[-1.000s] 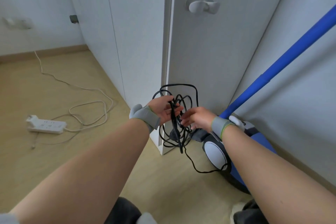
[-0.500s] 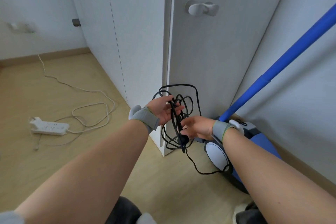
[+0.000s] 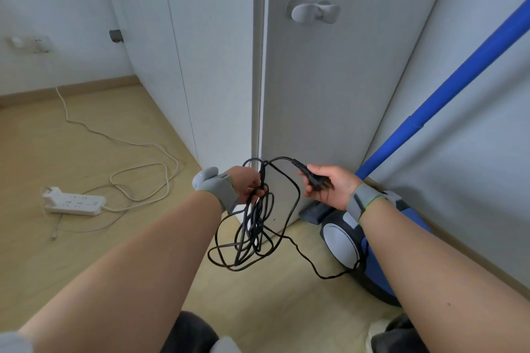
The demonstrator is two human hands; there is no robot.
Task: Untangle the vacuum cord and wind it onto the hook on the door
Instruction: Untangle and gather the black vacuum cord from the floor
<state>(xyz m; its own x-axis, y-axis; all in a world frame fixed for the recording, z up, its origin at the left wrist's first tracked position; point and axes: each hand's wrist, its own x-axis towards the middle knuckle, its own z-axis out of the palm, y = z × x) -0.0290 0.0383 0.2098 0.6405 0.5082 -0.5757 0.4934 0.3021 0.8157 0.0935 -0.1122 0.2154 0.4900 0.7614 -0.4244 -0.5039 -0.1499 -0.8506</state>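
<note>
The vacuum cord (image 3: 251, 225) hangs in a loose black tangle of loops in front of the door's (image 3: 329, 100) lower corner, off the floor, with both hands holding it. The left hand (image 3: 247, 184), before the door's near edge, has its fingers curled round a gathered bunch of strands, and the loops dangle beneath it. The right hand (image 3: 331, 187), in front of the door's lower part, grips the plug (image 3: 314, 180) with fingers and thumb closed round it; a short run of cord arches from the plug across to the left hand. One strand trails down and to the right into the vacuum (image 3: 342, 241), which sits on the floor at the foot of the door, its blue tube (image 3: 430, 112) slanting up to the right of it. High on the door face sits the pale hook (image 3: 312, 12), bare of cord. Well to the left of the door, a white power strip (image 3: 74, 203) lies on the floor with its white cable (image 3: 143, 165) looping toward the far wall.
</note>
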